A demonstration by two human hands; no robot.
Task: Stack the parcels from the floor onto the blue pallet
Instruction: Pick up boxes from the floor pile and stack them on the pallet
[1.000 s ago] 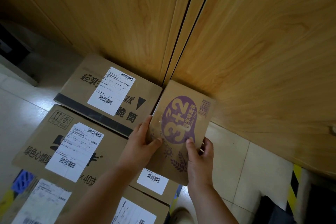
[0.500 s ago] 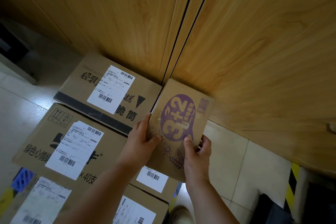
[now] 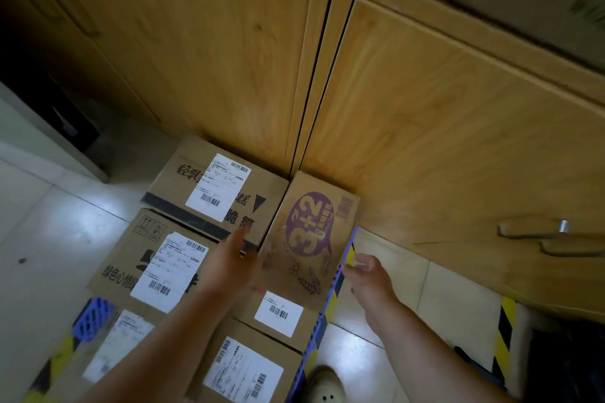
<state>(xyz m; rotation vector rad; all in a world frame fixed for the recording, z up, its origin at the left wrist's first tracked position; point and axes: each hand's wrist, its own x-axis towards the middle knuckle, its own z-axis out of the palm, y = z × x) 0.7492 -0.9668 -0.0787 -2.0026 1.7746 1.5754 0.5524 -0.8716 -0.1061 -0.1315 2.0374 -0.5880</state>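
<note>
A small brown parcel with a purple "3+2" print (image 3: 311,235) lies flat at the back right of the stack, against the wooden cabinet. Several labelled cardboard parcels (image 3: 209,196) fill the blue pallet (image 3: 93,317), whose edge also shows along the right side. My left hand (image 3: 234,258) hovers blurred with straight fingers just left of the purple-print parcel. My right hand (image 3: 368,273) hangs open and loosely curled to the right of it, holding nothing.
Wooden cabinet doors (image 3: 425,141) rise right behind the stack, with a handle (image 3: 553,235) at the right. Pale floor tiles (image 3: 49,239) lie left and right. Yellow-black hazard tape (image 3: 505,337) marks the floor at the right. A shoe tip (image 3: 324,386) shows at the bottom.
Both hands have let go of the purple-print parcel and drawn back from it. The parcel now lies set down beside the rear parcel. The camera has tilted up.
</note>
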